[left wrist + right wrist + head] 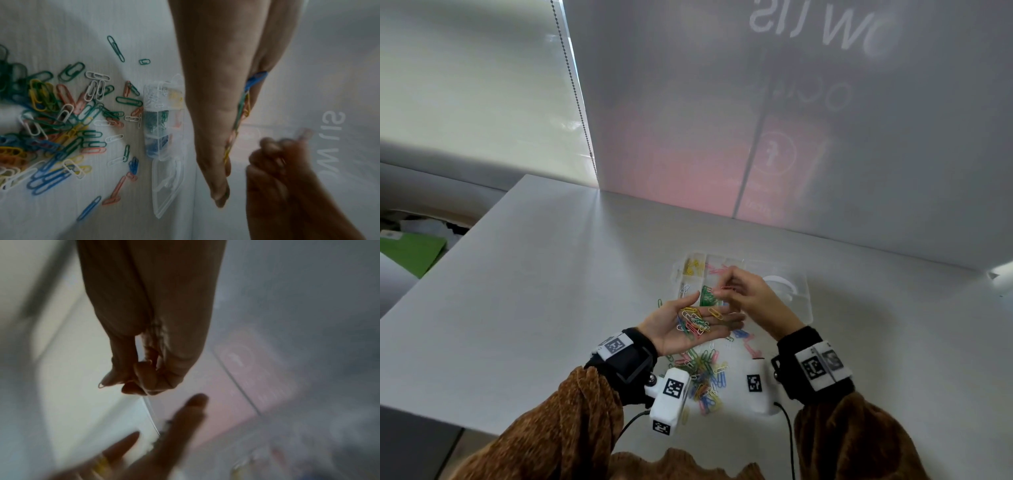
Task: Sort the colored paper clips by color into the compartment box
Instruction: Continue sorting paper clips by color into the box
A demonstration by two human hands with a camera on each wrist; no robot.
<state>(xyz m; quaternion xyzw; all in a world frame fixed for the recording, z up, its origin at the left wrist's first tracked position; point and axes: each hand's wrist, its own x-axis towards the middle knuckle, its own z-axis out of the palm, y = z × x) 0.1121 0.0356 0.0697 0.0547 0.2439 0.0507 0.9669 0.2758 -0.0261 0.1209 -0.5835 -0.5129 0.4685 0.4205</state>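
My left hand (688, 323) is held palm up above the table, fingers straight, with several mixed paper clips (695, 322) lying on it. Just above its fingertips, my right hand (736, 291) pinches a pink paper clip (727, 287) between thumb and fingers. Behind both hands stands the clear compartment box (680, 272), with yellow, pink, white and green clips in separate cells. A loose pile of colored clips (705, 373) lies on the table under my wrists. The left wrist view shows the pile (51, 121), the box (162, 116) and my left hand (216, 113) edge-on. The right wrist view is blurred.
The box's clear lid (787, 291) lies open to its right. The white table (551, 291) ends in an edge at the left, and a frosted wall panel (791, 137) stands close behind the box. Stray clips (116, 47) lie left of the box.
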